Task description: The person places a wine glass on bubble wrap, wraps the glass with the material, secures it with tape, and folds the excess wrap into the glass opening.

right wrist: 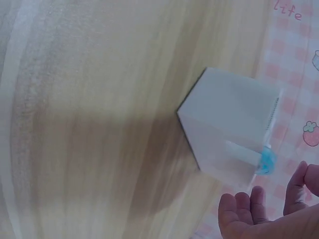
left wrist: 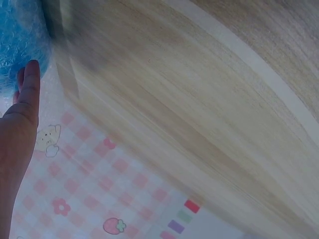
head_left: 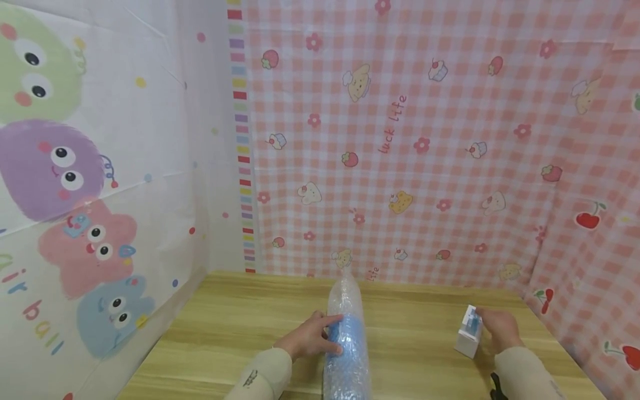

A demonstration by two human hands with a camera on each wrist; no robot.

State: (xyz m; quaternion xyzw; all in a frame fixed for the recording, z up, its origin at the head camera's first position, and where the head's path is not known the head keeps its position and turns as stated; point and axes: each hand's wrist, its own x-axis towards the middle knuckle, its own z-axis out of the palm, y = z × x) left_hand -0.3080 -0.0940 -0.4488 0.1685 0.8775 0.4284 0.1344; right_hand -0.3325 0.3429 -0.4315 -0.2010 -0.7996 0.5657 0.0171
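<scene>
A long bundle of clear bubble wrap (head_left: pixel 349 375) with a blue layer (head_left: pixel 352 333) inside lies on the table, pointing away from me. My left hand (head_left: pixel 315 336) rests against its left side, thumb and straight forefinger spread over the blue part. In the left wrist view, straight fingers (left wrist: pixel 31 87) press against the blue wrap (left wrist: pixel 20 40). To the right stands a small white box (head_left: pixel 468 339) with a blue piece at its top. My right hand (head_left: pixel 502 328) is at the box's upper right, fingers loosely bent. The right wrist view shows nothing held and the blue piece (right wrist: pixel 267 161) beside the fingertips.
The wood-grain table (head_left: pixel 240 316) reaches a pink checked cloth (head_left: pixel 430 178) at the back. A white cartoon-printed sheet (head_left: pixel 165 222) hangs on the left. Some black object (head_left: pixel 496 386) shows beside the right sleeve at the front.
</scene>
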